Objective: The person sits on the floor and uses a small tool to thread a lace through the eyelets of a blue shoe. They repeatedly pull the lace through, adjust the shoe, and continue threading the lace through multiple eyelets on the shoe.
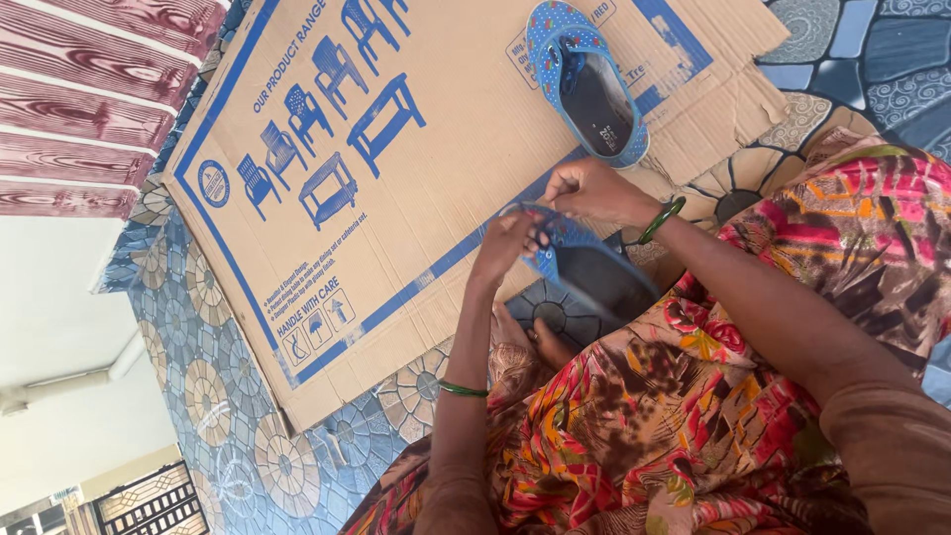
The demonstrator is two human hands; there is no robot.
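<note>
My left hand (503, 248) and my right hand (592, 190) both grip a blue rubber slipper (594, 275) at its strap end, fingers pinched on the blue strap. The slipper has a dark footbed and is held just above my lap, over the edge of a flattened cardboard sheet (436, 168). A second matching blue slipper (589, 84) with a dotted rim lies sole-down on the cardboard, beyond my right hand. Each wrist wears a green bangle. My toes (540, 342) show under the held slipper.
The cardboard, printed with blue furniture drawings, lies on a patterned blue tiled floor (228, 396). My floral dress (713, 396) fills the lower right. A striped wood-look wall panel (89, 89) and a metal gate (149, 500) are at the left.
</note>
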